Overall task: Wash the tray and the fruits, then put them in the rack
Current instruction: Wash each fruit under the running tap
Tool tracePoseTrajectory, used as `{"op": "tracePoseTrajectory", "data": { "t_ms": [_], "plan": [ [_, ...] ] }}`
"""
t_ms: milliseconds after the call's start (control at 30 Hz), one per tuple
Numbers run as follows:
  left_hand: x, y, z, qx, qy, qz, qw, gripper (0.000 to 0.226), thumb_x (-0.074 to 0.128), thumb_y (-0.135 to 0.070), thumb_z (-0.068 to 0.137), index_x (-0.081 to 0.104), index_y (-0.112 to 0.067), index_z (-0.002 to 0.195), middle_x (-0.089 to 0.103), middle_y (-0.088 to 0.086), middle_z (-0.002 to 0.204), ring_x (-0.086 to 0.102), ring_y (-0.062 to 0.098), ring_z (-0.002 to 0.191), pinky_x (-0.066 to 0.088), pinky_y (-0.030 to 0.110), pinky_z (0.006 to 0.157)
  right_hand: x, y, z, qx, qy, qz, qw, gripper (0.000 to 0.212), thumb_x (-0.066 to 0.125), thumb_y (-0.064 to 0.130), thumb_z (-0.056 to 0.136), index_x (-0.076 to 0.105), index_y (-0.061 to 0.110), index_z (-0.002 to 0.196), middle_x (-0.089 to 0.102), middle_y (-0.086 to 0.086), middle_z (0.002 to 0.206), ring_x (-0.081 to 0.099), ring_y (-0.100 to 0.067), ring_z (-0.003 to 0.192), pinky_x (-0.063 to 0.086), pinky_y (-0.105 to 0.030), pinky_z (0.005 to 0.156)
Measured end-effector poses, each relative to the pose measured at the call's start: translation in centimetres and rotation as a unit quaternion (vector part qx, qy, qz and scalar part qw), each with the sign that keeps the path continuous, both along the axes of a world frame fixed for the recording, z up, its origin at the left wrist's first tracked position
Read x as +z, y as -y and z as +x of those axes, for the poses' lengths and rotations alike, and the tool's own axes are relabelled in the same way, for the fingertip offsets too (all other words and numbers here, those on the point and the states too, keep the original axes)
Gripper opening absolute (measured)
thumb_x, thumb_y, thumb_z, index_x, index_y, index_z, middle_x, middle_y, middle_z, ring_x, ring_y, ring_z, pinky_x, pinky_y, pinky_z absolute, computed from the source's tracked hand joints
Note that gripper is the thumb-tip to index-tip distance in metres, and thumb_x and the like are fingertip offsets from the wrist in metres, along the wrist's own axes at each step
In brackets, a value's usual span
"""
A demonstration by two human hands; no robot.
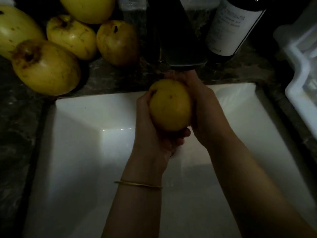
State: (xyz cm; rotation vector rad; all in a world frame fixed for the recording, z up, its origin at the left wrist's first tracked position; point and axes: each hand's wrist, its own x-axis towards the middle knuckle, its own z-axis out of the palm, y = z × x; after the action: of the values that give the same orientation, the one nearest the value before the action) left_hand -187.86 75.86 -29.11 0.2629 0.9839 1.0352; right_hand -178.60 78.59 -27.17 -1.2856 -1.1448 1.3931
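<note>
The light is poor. The dark shapes along the back edge of the desk (pixel 120 78) cannot be made out, save a labelled bottle (pixel 235 26), cut off at the top. A white rack (pixel 301 69), blurred, runs off the right edge. Yellow fruits (pixel 46 67) lie at the back left corner, some cropped. A white sink (pixel 82 134) is set into the mottled desk. Over it, near its back edge, both hands hold one fruit (pixel 170 104). The left hand (pixel 147 127), a bangle (pixel 137 184) on its wrist, cups it from beneath, fingers (pixel 181 134) curled round its lower end. The right hand (pixel 204 107) wraps its right side.
</note>
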Motion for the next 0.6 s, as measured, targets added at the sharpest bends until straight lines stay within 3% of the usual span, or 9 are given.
{"op": "tracePoseTrajectory", "data": {
  "t_ms": [67, 133, 233, 300, 400, 433, 500, 533, 600],
  "plan": [
    [0.2, 0.4, 0.1, -0.005, 0.065, -0.019, 0.998, 0.055, 0.034, -0.064, 0.084, 0.062, -0.017, 0.095, 0.067, 0.011, 0.073, 0.056, 0.019, 0.044, 0.044, 0.017, 0.047, 0.3, -0.1, 0.3, 0.000, -0.068, -0.018, 0.998, 0.034, 0.043, 0.045, 0.094, 0.072, 0.040, 0.077, 0.073, 0.010, 0.094, 0.069, -0.015, 0.095, 0.054, -0.039, 0.089],
    [0.0, 0.3, 0.1, -0.001, 0.111, -0.040, 0.993, 0.065, 0.027, -0.067, 0.086, 0.063, -0.014, 0.096, 0.064, 0.014, 0.078, 0.051, 0.017, 0.037, 0.042, 0.014, 0.039, 0.4, 0.0, 0.4, 0.016, -0.117, -0.033, 0.992, 0.025, 0.046, 0.047, 0.087, 0.069, 0.035, 0.088, 0.072, 0.005, 0.100, 0.068, -0.017, 0.099, 0.052, -0.041, 0.093],
    [0.1, 0.1, -0.2, -0.027, 0.119, -0.062, 0.991, 0.071, 0.024, -0.070, 0.086, 0.064, -0.012, 0.097, 0.061, 0.016, 0.084, 0.051, 0.015, 0.035, 0.041, 0.012, 0.036, 0.4, 0.3, 0.7, 0.061, -0.108, -0.043, 0.991, 0.029, 0.049, 0.055, 0.075, 0.064, 0.038, 0.094, 0.070, 0.006, 0.106, 0.067, -0.015, 0.102, 0.055, -0.037, 0.088],
    [-0.1, 0.0, -0.4, -0.029, 0.097, -0.073, 0.992, 0.070, 0.026, -0.069, 0.088, 0.069, -0.014, 0.093, 0.065, 0.016, 0.085, 0.056, 0.018, 0.044, 0.044, 0.013, 0.039, 0.4, 0.4, 0.7, 0.060, -0.076, -0.056, 0.994, 0.029, 0.055, 0.062, 0.070, 0.062, 0.043, 0.091, 0.068, 0.008, 0.109, 0.066, -0.017, 0.101, 0.056, -0.040, 0.082],
    [-0.2, -0.4, -0.1, -0.045, -0.025, -0.050, 0.997, 0.085, 0.018, -0.064, 0.092, 0.072, -0.014, 0.049, 0.066, 0.010, 0.056, 0.056, 0.019, 0.048, 0.040, 0.020, 0.053, 0.2, 0.3, 0.8, 0.011, -0.094, -0.085, 0.992, 0.034, 0.049, 0.060, 0.063, 0.058, 0.040, 0.090, 0.067, 0.006, 0.102, 0.066, -0.019, 0.095, 0.055, -0.041, 0.080],
    [-0.1, -0.4, 0.1, -0.043, -0.062, -0.044, 0.996, 0.087, 0.015, -0.060, 0.095, 0.069, -0.013, 0.046, 0.064, 0.008, 0.051, 0.057, 0.019, 0.046, 0.039, 0.023, 0.058, 0.1, 0.2, 0.8, -0.007, -0.115, -0.089, 0.989, 0.031, 0.050, 0.057, 0.067, 0.059, 0.038, 0.089, 0.068, 0.006, 0.098, 0.067, -0.018, 0.092, 0.055, -0.039, 0.077],
    [0.2, -0.7, 0.5, -0.002, -0.137, -0.040, 0.990, 0.067, 0.019, -0.049, 0.100, 0.068, -0.014, 0.070, 0.066, 0.007, 0.060, 0.061, 0.023, 0.054, 0.045, 0.029, 0.064, 0.0, -0.1, 0.9, -0.044, -0.140, -0.077, 0.986, 0.017, 0.052, 0.046, 0.082, 0.062, 0.033, 0.086, 0.071, 0.007, 0.086, 0.068, -0.015, 0.083, 0.056, -0.035, 0.075],
    [0.4, -0.8, 0.7, 0.036, -0.175, -0.032, 0.983, 0.050, 0.022, -0.044, 0.102, 0.063, -0.017, 0.092, 0.065, 0.007, 0.075, 0.063, 0.025, 0.065, 0.050, 0.034, 0.065, 0.0, -0.1, 0.9, -0.058, -0.132, -0.069, 0.987, 0.018, 0.050, 0.043, 0.088, 0.063, 0.032, 0.083, 0.072, 0.008, 0.080, 0.069, -0.014, 0.080, 0.055, -0.034, 0.076],
    [0.6, -0.8, 1.0, 0.077, -0.267, 0.026, 0.960, 0.036, 0.022, -0.041, 0.103, 0.048, -0.024, 0.122, 0.054, 0.003, 0.102, 0.060, 0.026, 0.086, 0.055, 0.038, 0.065, -0.2, -0.2, 0.7, -0.075, -0.097, -0.060, 0.991, 0.023, 0.049, 0.041, 0.092, 0.063, 0.032, 0.077, 0.070, 0.009, 0.076, 0.067, -0.014, 0.080, 0.054, -0.035, 0.080]
  ]
}}
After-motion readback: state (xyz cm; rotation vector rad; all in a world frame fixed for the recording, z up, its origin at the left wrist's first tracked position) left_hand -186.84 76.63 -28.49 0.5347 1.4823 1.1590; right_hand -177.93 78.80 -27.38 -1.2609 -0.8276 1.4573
